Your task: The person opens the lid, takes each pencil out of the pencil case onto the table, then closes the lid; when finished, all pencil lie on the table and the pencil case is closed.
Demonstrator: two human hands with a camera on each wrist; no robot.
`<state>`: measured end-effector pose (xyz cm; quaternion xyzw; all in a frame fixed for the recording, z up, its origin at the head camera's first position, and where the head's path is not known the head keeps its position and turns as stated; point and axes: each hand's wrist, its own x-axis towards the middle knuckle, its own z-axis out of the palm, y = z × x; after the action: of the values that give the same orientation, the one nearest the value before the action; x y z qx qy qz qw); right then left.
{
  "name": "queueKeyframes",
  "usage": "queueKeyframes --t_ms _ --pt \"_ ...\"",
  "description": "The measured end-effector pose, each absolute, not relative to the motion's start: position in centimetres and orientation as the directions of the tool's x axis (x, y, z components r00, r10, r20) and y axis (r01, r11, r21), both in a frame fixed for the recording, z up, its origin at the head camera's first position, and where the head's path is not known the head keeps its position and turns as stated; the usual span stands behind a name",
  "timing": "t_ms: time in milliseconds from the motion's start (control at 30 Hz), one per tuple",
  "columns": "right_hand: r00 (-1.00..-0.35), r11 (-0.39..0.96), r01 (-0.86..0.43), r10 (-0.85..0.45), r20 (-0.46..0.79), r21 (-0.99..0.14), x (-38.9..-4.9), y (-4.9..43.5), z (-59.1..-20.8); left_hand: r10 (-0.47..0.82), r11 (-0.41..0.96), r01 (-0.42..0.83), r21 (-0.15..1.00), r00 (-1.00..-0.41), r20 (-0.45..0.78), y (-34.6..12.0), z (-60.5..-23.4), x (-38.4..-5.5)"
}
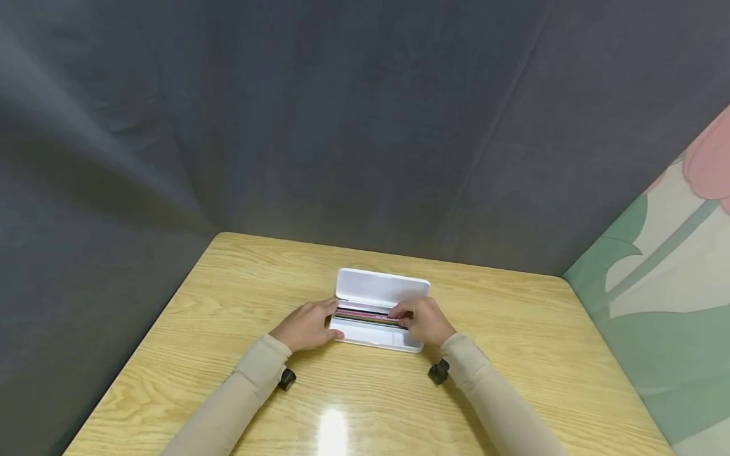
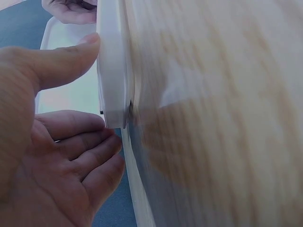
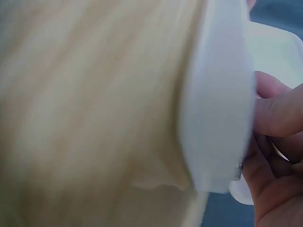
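A white pencil case lies on the table with its lid raised at the back. Several thin coloured pencils lie lengthwise inside it. My left hand steadies the case at its left end; in the left wrist view its thumb touches the rim and its nearly straight fingers meet the end wall. Over the right part of the case, my right hand bends its fingers down to the pencils' right ends. The case wall hides those fingertips in the right wrist view, so whether they pinch a pencil is unclear.
The wooden table extends around the case on all sides. A dark grey cloth hangs behind the table and along its left. On the right stands a floral panel. Each wrist carries a small black device.
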<state>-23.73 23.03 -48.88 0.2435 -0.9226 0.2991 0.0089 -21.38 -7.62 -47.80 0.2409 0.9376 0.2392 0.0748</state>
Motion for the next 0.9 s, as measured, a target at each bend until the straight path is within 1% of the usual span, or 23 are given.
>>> queueKeyframes --t_ms 167,233,300,400,467,533,667,733,800,900 --pt "-0.917 0.704 -0.397 -0.337 0.215 -0.589 -22.9 23.8 -46.9 0.486 0.770 0.416 0.484 -0.873 -0.024 -7.5 -48.0 -21.4" --pt "-0.926 0.678 -0.377 -0.295 0.236 -0.631 -22.5 24.2 -45.8 0.485 0.769 0.412 0.488 -0.874 -0.026 -7.6 -48.0 -21.4" --pt "-0.935 0.626 -0.355 -0.252 0.250 -0.694 -22.2 24.7 -44.7 0.487 0.764 0.411 0.497 -0.873 -0.027 -7.6 -47.9 -21.5" --pt "-0.953 0.503 -0.304 -0.180 0.246 -0.809 -21.9 25.8 -43.6 0.489 0.762 0.413 0.499 -0.872 -0.026 -7.6 -47.9 -21.5" --pt "-0.963 0.445 -0.268 -0.123 0.238 -0.855 -21.9 26.9 -43.2 0.488 0.764 0.414 0.496 -0.872 -0.025 -7.5 -47.7 -21.5" --pt "-0.972 0.418 -0.232 -0.073 0.222 -0.878 -21.9 27.9 -43.1 0.484 0.775 0.410 0.481 -0.874 -0.034 -7.5 -47.6 -21.5" --pt "-0.988 0.449 -0.126 0.020 0.151 -0.885 -22.1 29.8 -44.2 0.478 0.784 0.402 0.474 -0.877 -0.048 -7.4 -47.6 -21.5" --pt "-0.992 0.502 -0.067 0.062 0.114 -0.862 -22.3 30.4 -45.2 0.480 0.784 0.405 0.471 -0.876 -0.045 -7.4 -47.6 -21.4" --pt "-0.991 0.586 -0.012 0.099 0.087 -0.810 -22.5 30.8 -46.5 0.483 0.783 0.409 0.469 -0.875 -0.043 -7.4 -47.7 -21.4" --pt "-0.991 0.720 0.040 0.117 0.064 -0.693 -22.6 31.0 -48.3 0.486 0.786 0.416 0.457 -0.873 -0.042 -7.3 -47.7 -21.3"
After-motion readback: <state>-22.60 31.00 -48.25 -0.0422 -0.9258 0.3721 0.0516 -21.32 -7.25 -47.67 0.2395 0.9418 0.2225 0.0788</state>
